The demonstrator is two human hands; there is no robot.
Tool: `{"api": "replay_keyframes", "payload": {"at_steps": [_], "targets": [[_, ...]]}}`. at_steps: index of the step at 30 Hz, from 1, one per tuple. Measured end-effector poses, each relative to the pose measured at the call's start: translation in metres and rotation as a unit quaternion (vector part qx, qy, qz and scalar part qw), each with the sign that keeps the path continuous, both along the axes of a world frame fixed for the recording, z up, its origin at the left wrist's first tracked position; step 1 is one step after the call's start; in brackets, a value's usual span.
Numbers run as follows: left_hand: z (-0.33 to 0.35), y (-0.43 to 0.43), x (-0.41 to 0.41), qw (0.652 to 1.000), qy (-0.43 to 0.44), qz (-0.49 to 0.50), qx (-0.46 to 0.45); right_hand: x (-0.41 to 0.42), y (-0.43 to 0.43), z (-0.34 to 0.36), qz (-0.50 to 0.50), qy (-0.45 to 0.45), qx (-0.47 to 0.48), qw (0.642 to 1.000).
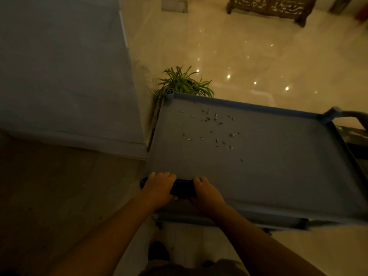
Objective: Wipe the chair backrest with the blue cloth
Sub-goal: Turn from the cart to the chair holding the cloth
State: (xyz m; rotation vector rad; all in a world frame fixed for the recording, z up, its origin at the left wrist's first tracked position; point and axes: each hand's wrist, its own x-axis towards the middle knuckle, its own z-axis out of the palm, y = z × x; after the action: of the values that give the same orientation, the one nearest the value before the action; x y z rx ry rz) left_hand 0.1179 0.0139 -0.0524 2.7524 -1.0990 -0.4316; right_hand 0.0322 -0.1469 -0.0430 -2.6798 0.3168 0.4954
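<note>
- Currently both hands are at the near-left corner of a grey-blue fabric panel stretched in a blue frame [258,156] — judged to be the chair's backrest seen from above, though the wide-angle view leaves that uncertain.
- Left hand [158,189] and right hand [207,193] hold a dark blue cloth bunched into a short roll [183,188] between them; the cloth rests on the panel's near edge.
- Fingers: on both hands they are curled and pressed together over the ends of the cloth, gripping it. Thumbs are hidden underneath; cannot tell their position.
- Judgement: the two-handed hold on a compact roll likely serves to press a broad, firm strip of cloth onto the surface, so one push clears a wide band.
- Small pale green scraps [216,128] lie scattered over the far half of the panel, well apart from the cloth. None near the hands.
- Starting from the near corner makes sense — a stroke away from the body would carry the cloth toward the scraps.
- Surroundings: a green spiky-leaved potted plant [183,82] stands just beyond the far-left corner of the frame; glossy cream floor tiles [249,56] reflect ceiling lights; a large grey flat surface [59,66] fills the left.
- Risk: pushed scraps may drop over the far edge onto the floor.
</note>
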Motion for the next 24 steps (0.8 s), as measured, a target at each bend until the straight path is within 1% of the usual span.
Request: {"api": "replay_keyframes", "payload": {"at_steps": [1, 3, 6, 8, 11, 12, 14, 15, 17, 18, 20, 21, 22, 24], "targets": [[0.002, 0.002, -0.001, 1.0, 0.003, 0.002, -0.01, 0.002, -0.001, 0.0, 0.002, -0.001, 0.004, 1.0], [0.006, 0.006, -0.003, 0.998, 0.011, 0.01, -0.06, 0.008, -0.005, 0.003, 0.011, 0.0, 0.031, 0.999], [0.015, 0.015, -0.009, 0.985, 0.03, 0.057, -0.158, 0.028, -0.012, 0.015, 0.044, -0.005, 0.058, 0.997], [0.02, 0.018, -0.016, 0.976, 0.031, 0.09, -0.194, 0.04, -0.017, 0.024, 0.074, -0.017, 0.054, 0.996], [0.027, 0.026, -0.026, 0.964, 0.017, 0.16, -0.211, 0.059, -0.011, 0.039, 0.127, -0.034, 0.052, 0.99], [0.03, 0.03, -0.03, 0.958, 0.015, 0.188, -0.215, 0.065, -0.006, 0.041, 0.156, -0.028, 0.05, 0.986], [0.034, 0.043, -0.043, 0.943, 0.014, 0.255, -0.212, 0.073, 0.009, 0.045, 0.231, 0.012, 0.036, 0.972], [0.034, 0.05, -0.052, 0.934, 0.019, 0.289, -0.208, 0.074, 0.014, 0.045, 0.249, 0.02, 0.045, 0.967], [0.04, 0.064, -0.079, 0.901, 0.034, 0.373, -0.219, 0.071, 0.025, 0.045, 0.285, -0.019, 0.114, 0.952], [0.042, 0.068, -0.092, 0.882, 0.041, 0.409, -0.231, 0.068, 0.031, 0.046, 0.308, -0.033, 0.133, 0.942], [0.047, 0.077, -0.124, 0.842, 0.037, 0.483, -0.237, 0.062, 0.05, 0.043, 0.382, -0.047, 0.15, 0.911], [0.048, 0.082, -0.136, 0.829, 0.035, 0.511, -0.225, 0.06, 0.065, 0.041, 0.405, -0.049, 0.159, 0.899], [0.05, 0.088, -0.152, 0.808, 0.037, 0.546, -0.219, 0.055, 0.082, 0.038, 0.434, -0.037, 0.163, 0.886], [0.05, 0.101, -0.188, 0.759, 0.037, 0.609, -0.228, 0.039, 0.118, 0.035, 0.492, 0.015, 0.174, 0.853]]}}
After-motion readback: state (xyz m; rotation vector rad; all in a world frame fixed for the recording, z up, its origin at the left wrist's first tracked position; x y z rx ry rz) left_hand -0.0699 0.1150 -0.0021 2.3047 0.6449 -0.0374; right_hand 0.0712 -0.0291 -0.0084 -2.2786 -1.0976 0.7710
